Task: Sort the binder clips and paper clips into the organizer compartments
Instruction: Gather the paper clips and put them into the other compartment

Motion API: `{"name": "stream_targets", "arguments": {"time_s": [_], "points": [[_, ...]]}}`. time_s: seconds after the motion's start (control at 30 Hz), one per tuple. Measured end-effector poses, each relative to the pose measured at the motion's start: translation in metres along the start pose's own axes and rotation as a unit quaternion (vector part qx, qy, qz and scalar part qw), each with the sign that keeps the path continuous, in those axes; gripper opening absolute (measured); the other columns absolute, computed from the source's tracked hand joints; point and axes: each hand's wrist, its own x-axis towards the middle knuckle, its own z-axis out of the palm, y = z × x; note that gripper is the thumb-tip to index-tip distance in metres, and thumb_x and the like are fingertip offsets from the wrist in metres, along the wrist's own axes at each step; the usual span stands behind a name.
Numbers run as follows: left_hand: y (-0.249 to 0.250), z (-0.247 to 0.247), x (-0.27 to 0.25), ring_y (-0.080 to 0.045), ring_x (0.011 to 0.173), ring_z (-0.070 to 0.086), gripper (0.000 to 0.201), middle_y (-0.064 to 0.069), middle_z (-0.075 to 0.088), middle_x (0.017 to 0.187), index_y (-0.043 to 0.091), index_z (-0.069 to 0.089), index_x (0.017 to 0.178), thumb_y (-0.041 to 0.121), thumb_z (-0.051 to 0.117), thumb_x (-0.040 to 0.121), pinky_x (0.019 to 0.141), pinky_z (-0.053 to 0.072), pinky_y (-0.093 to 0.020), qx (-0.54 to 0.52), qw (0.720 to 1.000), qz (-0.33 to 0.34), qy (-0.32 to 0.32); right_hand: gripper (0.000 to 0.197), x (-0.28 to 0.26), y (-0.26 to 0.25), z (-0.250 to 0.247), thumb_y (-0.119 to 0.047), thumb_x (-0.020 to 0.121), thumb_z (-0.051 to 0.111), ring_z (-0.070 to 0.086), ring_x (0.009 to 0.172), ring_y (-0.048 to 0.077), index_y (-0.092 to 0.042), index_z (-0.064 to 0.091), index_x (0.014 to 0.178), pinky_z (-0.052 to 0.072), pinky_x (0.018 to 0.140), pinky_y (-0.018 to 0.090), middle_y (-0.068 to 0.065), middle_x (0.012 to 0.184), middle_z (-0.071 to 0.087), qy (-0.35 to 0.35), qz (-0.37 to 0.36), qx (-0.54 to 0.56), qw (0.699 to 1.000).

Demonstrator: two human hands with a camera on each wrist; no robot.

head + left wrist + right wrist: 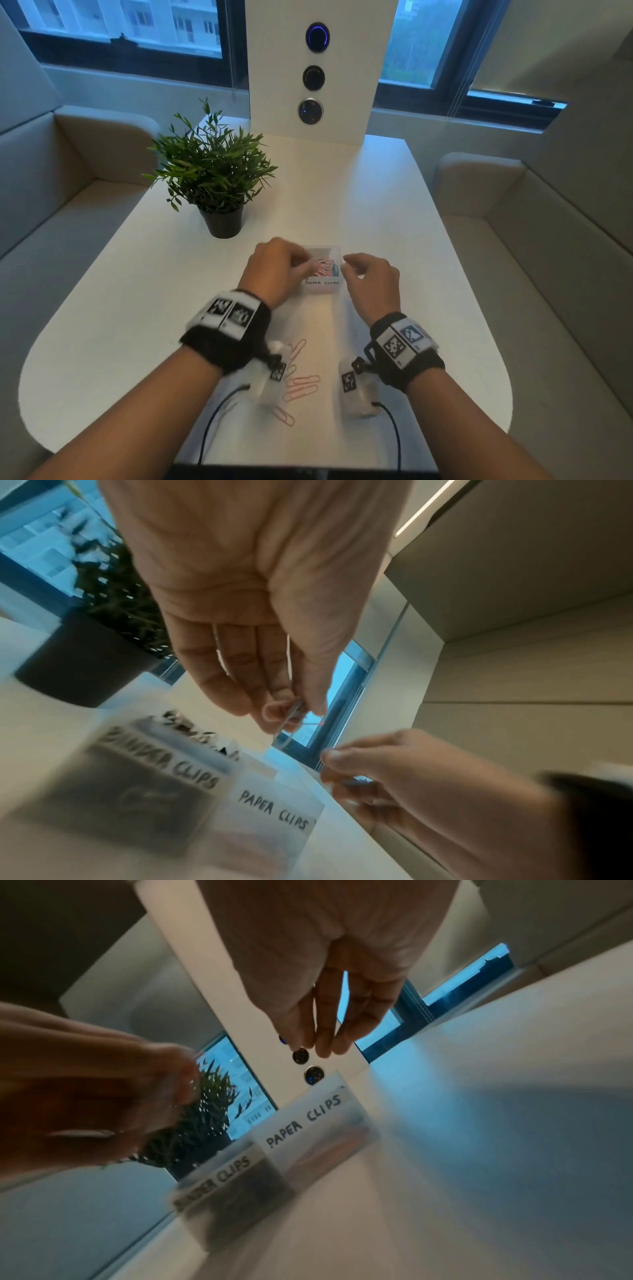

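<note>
Above the organizer [322, 291], left hand [240, 615] pinches a paper clip [287, 723]; right hand [342, 988] relaxed.

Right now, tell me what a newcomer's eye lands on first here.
Both hands meet over the organizer at mid-table; the left hand pinches a paper clip above the compartment labelled PAPER CLIPS. Pink paper clips lie loose near the wrists. A potted plant stands far left.

Bare forearms, black fuzzy wristbands [228, 337] with white square-code tags, white wrist cameras [359, 390], black cables [394, 435]
</note>
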Motion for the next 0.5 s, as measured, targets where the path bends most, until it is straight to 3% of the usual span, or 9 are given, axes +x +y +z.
{"name": "stream_targets", "arguments": {"time_s": [0.1, 0.17, 0.27, 0.33, 0.4, 0.5], "points": [[0.013, 0.011, 0.036, -0.018, 0.08, 0.065, 0.02, -0.001, 0.074, 0.092, 0.022, 0.075, 0.096, 0.034, 0.064, 0.086, 0.074, 0.052, -0.03, 0.092, 0.996, 0.011, -0.016, 0.017, -0.026, 0.007, -0.015, -0.021, 0.087, 0.065, 0.059, 0.071, 0.0, -0.019, 0.073, 0.101, 0.04, 0.06, 0.002, -0.004, 0.094, 0.072, -0.058, -0.011, -0.01, 0.998], [0.021, 0.019, 0.048, -0.023, 0.078, 0.062, 0.018, -0.004, 0.071, 0.093, 0.021, 0.074, 0.096, 0.032, 0.064, 0.086, 0.068, 0.045, -0.029, 0.17, 0.984, 0.011, -0.056, 0.017, -0.046, 0.006, -0.023, -0.025, 0.083, 0.07, 0.059, 0.075, 0.0, -0.023, 0.073, 0.1, 0.04, 0.061, 0.004, -0.007, 0.094, 0.07, -0.143, -0.02, -0.028, 0.989], [0.022, 0.028, 0.052, -0.028, 0.086, 0.063, 0.027, -0.006, 0.065, 0.094, 0.015, 0.07, 0.101, 0.034, 0.067, 0.082, 0.07, 0.043, -0.031, 0.234, 0.968, 0.016, -0.094, 0.033, -0.074, -0.001, -0.026, -0.029, 0.078, 0.075, 0.057, 0.084, 0.004, -0.027, 0.068, 0.111, 0.042, 0.068, 0.009, -0.007, 0.103, 0.063, -0.299, -0.045, -0.07, 0.951], [0.018, 0.027, 0.045, -0.029, 0.096, 0.062, 0.029, -0.006, 0.065, 0.105, 0.016, 0.068, 0.108, 0.033, 0.064, 0.084, 0.076, 0.043, -0.032, 0.239, 0.966, 0.022, -0.095, 0.044, -0.087, -0.004, -0.019, -0.029, 0.078, 0.075, 0.055, 0.092, 0.009, -0.027, 0.063, 0.121, 0.044, 0.077, 0.018, -0.004, 0.11, 0.058, -0.355, -0.079, -0.122, 0.924], [0.013, 0.019, 0.027, -0.029, 0.102, 0.061, 0.026, -0.006, 0.065, 0.113, 0.019, 0.068, 0.111, 0.026, 0.06, 0.087, 0.08, 0.044, -0.033, 0.237, 0.967, 0.04, -0.085, 0.05, -0.094, -0.005, -0.01, -0.028, 0.081, 0.073, 0.053, 0.101, 0.013, -0.029, 0.058, 0.128, 0.043, 0.088, 0.024, -0.003, 0.117, 0.054, -0.367, -0.102, -0.145, 0.913], [-0.004, 0.002, -0.015, -0.026, 0.104, 0.06, 0.025, -0.004, 0.064, 0.114, 0.023, 0.068, 0.108, 0.019, 0.057, 0.087, 0.081, 0.044, -0.033, 0.234, 0.967, 0.037, -0.093, 0.051, -0.096, -0.005, 0.004, -0.025, 0.089, 0.064, 0.048, 0.117, 0.016, -0.03, 0.048, 0.137, 0.038, 0.098, 0.025, -0.003, 0.133, 0.045, -0.342, -0.12, -0.141, 0.921]]}}
